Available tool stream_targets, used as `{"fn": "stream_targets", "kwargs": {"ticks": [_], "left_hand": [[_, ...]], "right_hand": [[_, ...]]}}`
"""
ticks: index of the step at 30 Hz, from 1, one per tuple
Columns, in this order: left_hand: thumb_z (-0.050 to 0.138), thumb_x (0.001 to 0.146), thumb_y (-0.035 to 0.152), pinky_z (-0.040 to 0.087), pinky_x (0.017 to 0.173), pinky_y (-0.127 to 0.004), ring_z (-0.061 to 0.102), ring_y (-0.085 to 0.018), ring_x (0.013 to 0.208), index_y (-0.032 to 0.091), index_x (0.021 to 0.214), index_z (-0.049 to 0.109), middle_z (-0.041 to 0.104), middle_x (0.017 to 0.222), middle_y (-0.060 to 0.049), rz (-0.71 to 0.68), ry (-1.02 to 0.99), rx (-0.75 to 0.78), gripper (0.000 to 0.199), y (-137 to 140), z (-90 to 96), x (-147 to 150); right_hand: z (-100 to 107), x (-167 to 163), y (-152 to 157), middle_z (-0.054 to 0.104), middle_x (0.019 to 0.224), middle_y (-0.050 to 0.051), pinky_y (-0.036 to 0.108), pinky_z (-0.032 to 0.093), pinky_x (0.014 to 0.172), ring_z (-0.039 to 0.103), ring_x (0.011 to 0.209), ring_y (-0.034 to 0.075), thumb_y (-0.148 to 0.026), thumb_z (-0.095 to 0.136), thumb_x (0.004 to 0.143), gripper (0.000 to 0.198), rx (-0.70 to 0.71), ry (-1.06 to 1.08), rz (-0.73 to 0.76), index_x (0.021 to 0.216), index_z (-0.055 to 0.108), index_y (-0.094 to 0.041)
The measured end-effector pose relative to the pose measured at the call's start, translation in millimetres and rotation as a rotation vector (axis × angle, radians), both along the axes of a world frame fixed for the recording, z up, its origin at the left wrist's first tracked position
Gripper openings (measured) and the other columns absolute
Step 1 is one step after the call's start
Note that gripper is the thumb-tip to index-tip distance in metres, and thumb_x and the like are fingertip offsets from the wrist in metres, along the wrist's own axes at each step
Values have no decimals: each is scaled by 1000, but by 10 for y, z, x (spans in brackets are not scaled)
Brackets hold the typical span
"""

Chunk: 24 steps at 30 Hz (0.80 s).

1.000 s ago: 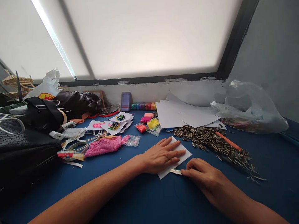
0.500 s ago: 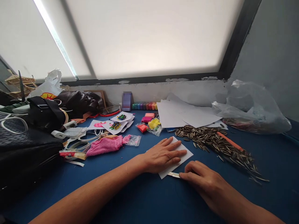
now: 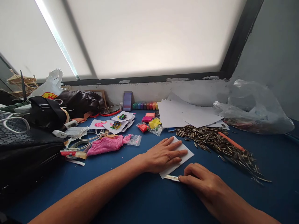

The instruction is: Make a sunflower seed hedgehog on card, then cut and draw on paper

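A folded piece of white paper (image 3: pixel 170 169) lies on the blue table, one corner pointing toward me. My left hand (image 3: pixel 164 155) presses flat on it with fingers spread, covering much of its left part. Just below and to the right, my right hand (image 3: pixel 205 183) is closed around a slim white utility knife (image 3: pixel 172 178). The knife's tip points left and meets the paper's near corner; most of its handle is hidden in my fingers.
Sunflower seeds (image 3: pixel 210 138) and an orange stick (image 3: pixel 231 141) lie to the right, below stacked white sheets (image 3: pixel 189 115). Clay packets (image 3: pixel 149 123) and a pink cloth (image 3: pixel 106 145) sit beyond my left arm. A black bag (image 3: pixel 30 146) stands far left, a plastic bag (image 3: pixel 257 109) far right.
My right hand has drawn the knife slightly down and toward the paper's near corner. My left hand stays pressed on the paper. The view has shifted a little.
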<state>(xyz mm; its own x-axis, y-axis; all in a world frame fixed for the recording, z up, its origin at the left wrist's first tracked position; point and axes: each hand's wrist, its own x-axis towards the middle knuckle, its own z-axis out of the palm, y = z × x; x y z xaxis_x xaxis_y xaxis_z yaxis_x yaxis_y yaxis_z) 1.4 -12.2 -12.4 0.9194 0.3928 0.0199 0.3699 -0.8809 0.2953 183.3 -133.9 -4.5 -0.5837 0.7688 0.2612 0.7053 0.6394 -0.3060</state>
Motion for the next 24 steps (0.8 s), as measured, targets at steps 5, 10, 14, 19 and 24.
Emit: {"fn": "stream_targets", "kwargs": {"ticks": [5, 10, 14, 19, 24], "left_hand": [[24, 102, 44, 7, 118, -48, 4, -30, 146, 28, 146, 36, 17, 158, -5, -2, -2, -6, 48, -2, 3, 5], [27, 102, 41, 11, 118, -48, 7, -30, 146, 29, 145, 37, 20, 157, -4, 7, -45, 6, 46, -3, -17, -7], [38, 99, 34, 19, 117, -44, 17, -27, 145, 24, 143, 39, 27, 155, -7, 15, -123, 9, 46, 20, -39, -32], [52, 90, 34, 28, 112, -42, 48, -25, 124, 20, 121, 59, 52, 134, -10, 35, -207, 94, 35, -13, 54, -40], [53, 90, 29, 38, 101, -39, 55, -24, 111, 22, 117, 64, 58, 126, -8, 59, -131, 27, 31, -51, 217, -50]], "right_hand": [[-17, -21, -1, 58, 85, 6, 25, 46, 64, 55, 76, 16, -3, 38, 91, 28, 0, 4, 13, 93, 62, -18], [37, 25, -36, 58, 87, 5, 24, 44, 63, 57, 76, 15, -6, 40, 92, 30, -44, -19, 73, 102, 63, -22], [75, 271, 23, 60, 92, 6, 26, 48, 68, 60, 80, 16, -7, 38, 92, 31, -62, 7, -9, 100, 63, -23], [82, 750, 112, 63, 85, 5, 31, 51, 63, 63, 73, 19, -17, 44, 86, 19, -80, -88, -313, 85, 62, -24], [59, 986, 92, 63, 74, 5, 33, 50, 52, 63, 62, 21, -21, 43, 80, 17, -40, -215, -471, 72, 57, -25]]}}
